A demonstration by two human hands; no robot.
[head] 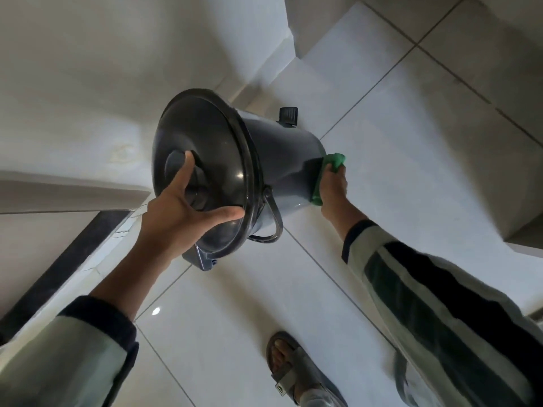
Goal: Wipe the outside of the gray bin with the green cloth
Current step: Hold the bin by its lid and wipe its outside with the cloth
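The gray bin [282, 160] is tipped over so its dark round lid [211, 148] faces me, with its base toward the floor on the right. My left hand [182, 207] spreads over the lid, thumb and fingers pressing on it and its central knob. My right hand [333, 189] presses the green cloth [329, 168] against the bin's lower side wall near the base. A black foot pedal [288, 116] sticks out at the bin's far side, and a loop handle [273, 218] hangs below the rim.
White floor tiles [411, 148] lie all around. A white wall [88, 69] with a ledge stands at the left, a dark strip [67, 268] runs along the floor there. A white step or cabinet corner [523, 239] is at the right. My sandalled foot [293, 368] stands below.
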